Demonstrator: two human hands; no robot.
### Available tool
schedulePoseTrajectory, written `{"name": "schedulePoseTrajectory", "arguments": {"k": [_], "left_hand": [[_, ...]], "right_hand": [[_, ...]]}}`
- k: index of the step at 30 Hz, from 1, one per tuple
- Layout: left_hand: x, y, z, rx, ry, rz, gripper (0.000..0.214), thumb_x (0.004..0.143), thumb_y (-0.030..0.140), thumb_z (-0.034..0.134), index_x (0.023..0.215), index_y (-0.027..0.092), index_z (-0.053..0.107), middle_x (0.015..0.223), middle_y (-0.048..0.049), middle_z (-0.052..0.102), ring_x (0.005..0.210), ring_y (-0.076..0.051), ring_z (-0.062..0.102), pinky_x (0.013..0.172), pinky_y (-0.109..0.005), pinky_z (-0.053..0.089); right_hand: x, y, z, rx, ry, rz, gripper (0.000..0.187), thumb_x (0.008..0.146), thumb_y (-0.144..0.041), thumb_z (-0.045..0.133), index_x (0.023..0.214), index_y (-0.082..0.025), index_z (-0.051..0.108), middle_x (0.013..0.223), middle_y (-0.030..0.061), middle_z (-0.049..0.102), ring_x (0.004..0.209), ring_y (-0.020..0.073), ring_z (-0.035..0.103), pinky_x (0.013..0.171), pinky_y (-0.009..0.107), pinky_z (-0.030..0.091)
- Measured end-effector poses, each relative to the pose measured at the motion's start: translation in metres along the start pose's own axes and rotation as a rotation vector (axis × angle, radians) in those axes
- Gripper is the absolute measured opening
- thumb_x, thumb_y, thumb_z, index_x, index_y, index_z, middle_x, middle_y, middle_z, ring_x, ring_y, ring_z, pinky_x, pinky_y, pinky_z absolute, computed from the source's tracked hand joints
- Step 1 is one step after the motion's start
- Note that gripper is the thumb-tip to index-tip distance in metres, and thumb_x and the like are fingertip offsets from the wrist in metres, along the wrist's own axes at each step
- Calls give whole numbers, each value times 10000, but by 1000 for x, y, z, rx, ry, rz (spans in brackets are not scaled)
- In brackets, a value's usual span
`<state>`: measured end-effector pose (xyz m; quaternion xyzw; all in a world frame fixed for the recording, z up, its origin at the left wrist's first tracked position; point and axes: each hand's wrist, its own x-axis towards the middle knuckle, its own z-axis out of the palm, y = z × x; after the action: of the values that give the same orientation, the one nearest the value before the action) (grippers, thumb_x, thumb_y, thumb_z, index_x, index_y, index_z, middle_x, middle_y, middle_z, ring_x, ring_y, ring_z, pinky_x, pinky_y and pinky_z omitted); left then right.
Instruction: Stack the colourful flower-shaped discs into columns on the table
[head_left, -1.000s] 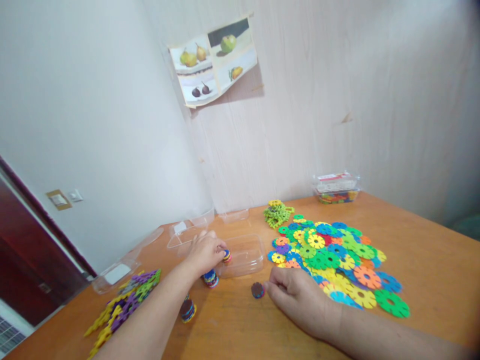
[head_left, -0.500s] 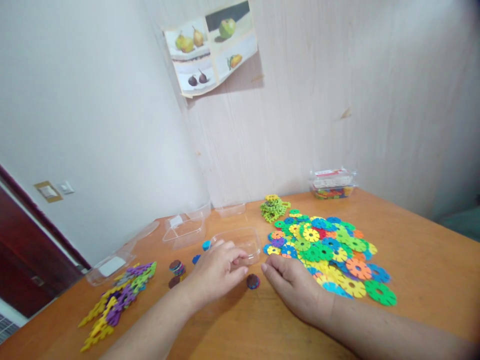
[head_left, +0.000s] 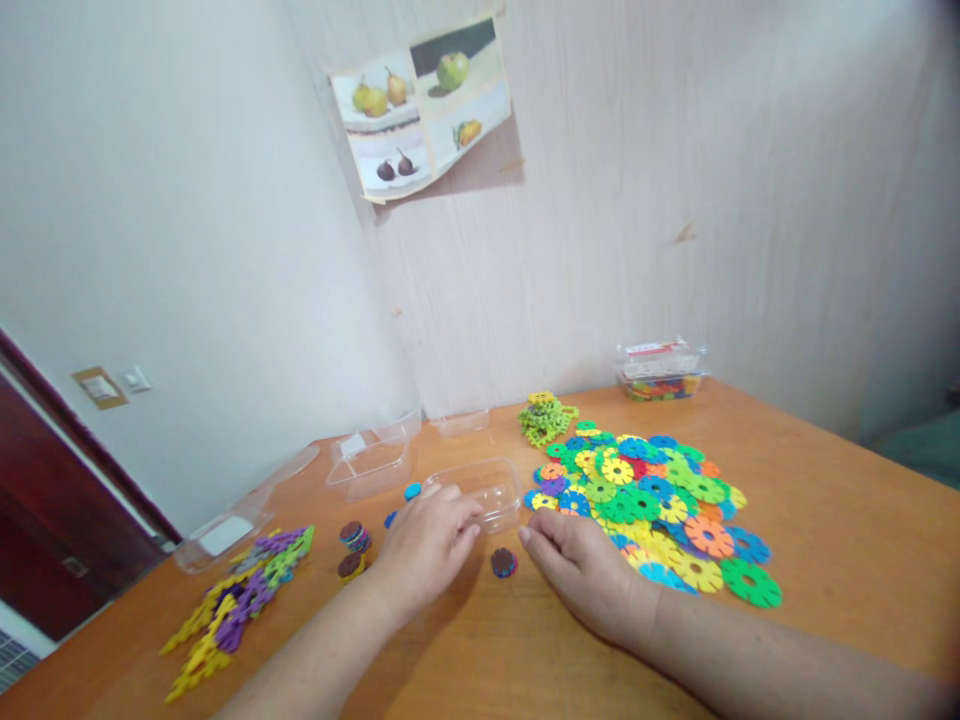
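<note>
My left hand (head_left: 426,545) lies palm down on the wooden table (head_left: 840,520), fingers stretched out and touching the near edge of an empty clear plastic container (head_left: 487,487). It holds nothing. My right hand (head_left: 581,572) rests palm down just to the right, fingers flat and pointing left, empty. Between the two hands stands a small dark stack of round discs (head_left: 504,563), a finger's width from my right fingertips. A broad pile of coloured flower-shaped discs (head_left: 660,500) spreads beyond my right hand.
Two small disc stacks (head_left: 353,537) and loose blue discs (head_left: 412,491) lie left of my left hand. Yellow, purple and green pieces (head_left: 240,600) sit far left. Clear tubs (head_left: 371,462), a lid (head_left: 225,535), a green stack (head_left: 544,418) and a filled box (head_left: 660,368) line the wall.
My left hand let go of a small disc stack and moved right and nearer, to the container's front edge. My right hand has hardly moved. The view has shifted slightly.
</note>
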<state>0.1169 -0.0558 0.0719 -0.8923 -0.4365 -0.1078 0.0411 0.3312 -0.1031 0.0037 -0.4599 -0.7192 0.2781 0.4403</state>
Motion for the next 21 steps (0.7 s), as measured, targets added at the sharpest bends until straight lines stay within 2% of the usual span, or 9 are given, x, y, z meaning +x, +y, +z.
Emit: {"name": "schedulePoseTrajectory", "arguments": {"k": [6, 12, 16, 21], "left_hand": [[0, 3, -2, -19, 9, 53, 225, 951, 253, 478, 916, 241, 701, 881, -56, 638, 897, -204, 569, 791, -324, 398], [-11, 19, -1, -76, 58, 8, 170, 929, 265, 500, 904, 237, 665, 888, -44, 682, 892, -207, 602, 788, -329, 398], [-21, 34, 6, -109, -67, -57, 201, 932, 334, 499, 850, 249, 662, 889, -38, 722, 853, -205, 645, 703, -305, 395], [-22, 44, 22, -100, -148, -193, 234, 926, 411, 509, 936, 264, 691, 955, -53, 753, 888, -242, 689, 683, -305, 402]], "right_hand": [[-1, 3, 1, -10, -3, 8, 321, 1007, -362, 406, 808, -209, 605, 767, 7, 673, 717, 156, 590, 669, 248, 420], [0, 5, 2, -60, 34, 14, 330, 996, -377, 414, 732, -212, 522, 686, -15, 592, 652, 144, 531, 612, 251, 376], [0, 2, 2, -75, 27, 24, 339, 995, -378, 414, 706, -216, 484, 659, -24, 558, 631, 139, 511, 596, 251, 358], [-2, 0, 1, -57, 7, 13, 300, 983, -347, 432, 725, -212, 507, 697, -14, 605, 665, 145, 552, 616, 248, 375]]}}
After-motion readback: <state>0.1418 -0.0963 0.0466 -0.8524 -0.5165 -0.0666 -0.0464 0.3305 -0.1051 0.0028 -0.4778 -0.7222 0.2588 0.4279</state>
